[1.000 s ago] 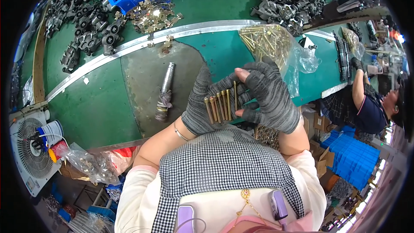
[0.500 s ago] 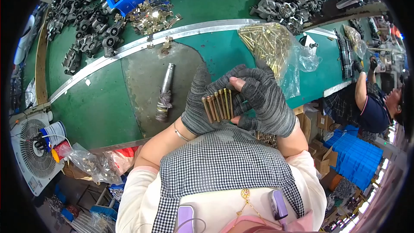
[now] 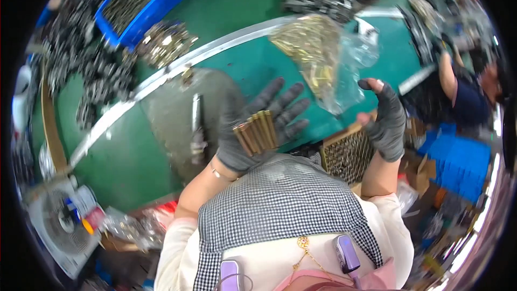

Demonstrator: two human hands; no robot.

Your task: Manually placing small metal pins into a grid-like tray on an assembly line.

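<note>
My left hand, in a grey fingerless glove, is palm up with its fingers spread. A row of several brass-coloured headed pins lies side by side across its palm. To the right, my right hand, in a matching glove, is raised apart from the left, its thumb and fingertips separated and nothing visible between them. Just left of that hand is a box of small metal pieces, close to my apron. On the bench left of my left hand lies a metal rod tool with a wrapped handle.
A clear bag of long gold screws lies beyond my hands. A metal strip crosses the bench. Behind it are small shiny clips, a blue bin and dark metal parts. A fan stands left; a co-worker sits right.
My right hand has left the pins and moved right, away from my left hand. My left palm has opened out, the pins still on it. The view has shifted and blurred.
</note>
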